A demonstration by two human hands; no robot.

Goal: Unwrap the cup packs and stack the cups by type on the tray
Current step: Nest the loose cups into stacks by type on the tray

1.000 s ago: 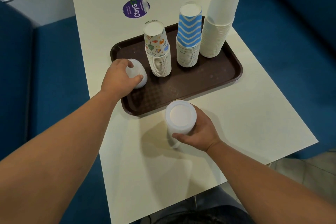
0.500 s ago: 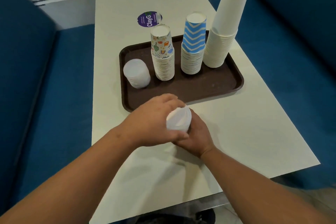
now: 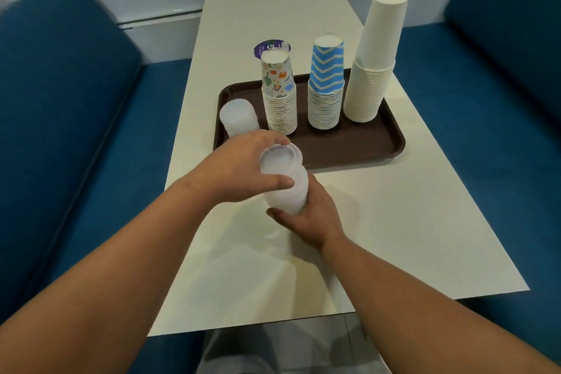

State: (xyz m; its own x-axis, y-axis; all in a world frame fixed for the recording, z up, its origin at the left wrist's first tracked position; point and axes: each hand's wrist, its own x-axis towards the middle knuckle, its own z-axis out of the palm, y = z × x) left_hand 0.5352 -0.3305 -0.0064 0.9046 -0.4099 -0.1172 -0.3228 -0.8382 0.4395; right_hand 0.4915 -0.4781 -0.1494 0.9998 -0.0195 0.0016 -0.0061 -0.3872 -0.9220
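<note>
A stack of translucent plastic cups (image 3: 283,182) stands upside down on the table just in front of the brown tray (image 3: 349,146). My right hand (image 3: 306,215) grips its lower part from the right. My left hand (image 3: 243,170) wraps around its top. On the tray stand a short translucent cup stack (image 3: 236,117) at the left, a cartoon-print stack (image 3: 278,91), a blue zigzag stack (image 3: 325,85) and a tall plain white stack (image 3: 373,61) at the right.
The cream table (image 3: 394,222) is narrow, with blue bench seats (image 3: 60,130) on both sides. A purple round sticker (image 3: 264,47) lies on the table behind the tray. The tray's front right part is bare.
My left hand left the short translucent stack on the tray and came over to the stack that my right hand holds. The view has tilted upward.
</note>
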